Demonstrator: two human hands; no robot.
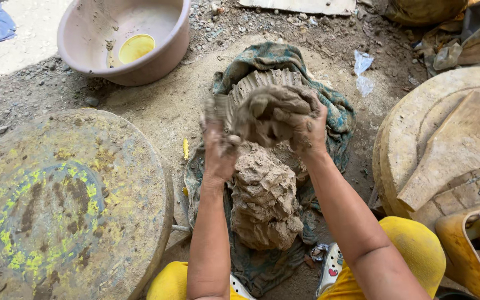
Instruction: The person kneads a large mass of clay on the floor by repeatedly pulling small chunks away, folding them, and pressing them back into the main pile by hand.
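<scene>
A big lump of grey-brown clay point(265, 200) lies on a dark green cloth point(337, 111) spread over the sandy ground. Its far end point(262, 83) is ridged with finger marks. My left hand point(219, 145) and my right hand point(305, 126) are both smeared with clay and grip a folded slab of clay point(262, 114) lifted from the top of the lump. The fingers of both hands dig into that slab, the left on its left edge, the right over its right side.
A round stone-like disc point(68, 205) with yellow paint stains lies at left. A pinkish plastic basin point(126, 36) with a small yellow bowl point(136, 47) sits beyond. At right a pale round block point(418, 128) carries a wooden paddle point(456, 150). My yellow-clad knees point(418, 250) frame the lump.
</scene>
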